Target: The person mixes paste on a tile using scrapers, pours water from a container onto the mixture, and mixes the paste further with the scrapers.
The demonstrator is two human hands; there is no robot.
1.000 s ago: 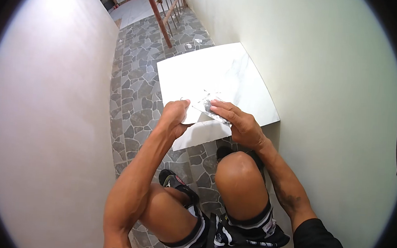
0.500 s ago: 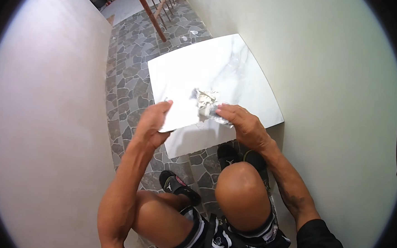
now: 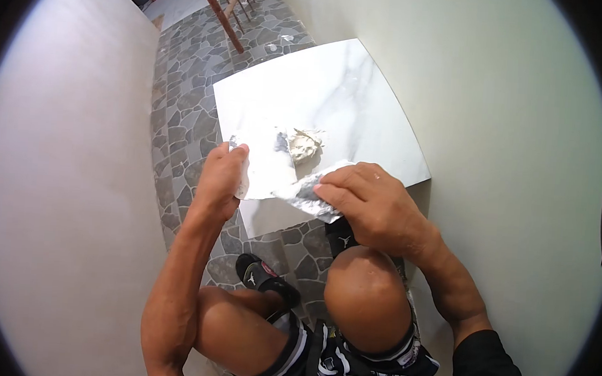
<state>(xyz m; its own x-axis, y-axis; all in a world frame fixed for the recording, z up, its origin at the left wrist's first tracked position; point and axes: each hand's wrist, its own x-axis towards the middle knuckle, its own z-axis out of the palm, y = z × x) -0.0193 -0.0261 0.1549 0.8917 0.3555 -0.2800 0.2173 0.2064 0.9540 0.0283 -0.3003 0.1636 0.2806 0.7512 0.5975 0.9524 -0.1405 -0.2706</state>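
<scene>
My left hand (image 3: 219, 181) is closed on the edge of a flat white piece (image 3: 266, 175), thumb on top, with grey smears near its right side. My right hand (image 3: 381, 207) grips a thin silvery sheet (image 3: 309, 197) smeared with white, its left end close to the flat piece's lower right corner; I cannot tell whether they touch. A lump of off-white paste (image 3: 306, 147) sits just right of the flat piece. Below everything lies a white marble-patterned slab (image 3: 381, 117). My right palm is hidden.
Pale walls stand close on the left (image 3: 74, 174) and right (image 3: 511, 132). Stone-patterned flooring (image 3: 187, 78) runs beneath the slab. A reddish-brown pole (image 3: 218, 14) leans at the far end. My knees and sandals are at the slab's near edge.
My right hand has moved down and toward me with the silvery sheet, away from the paste lump. My left hand and the flat piece have shifted slightly left. The view has tilted a little.
</scene>
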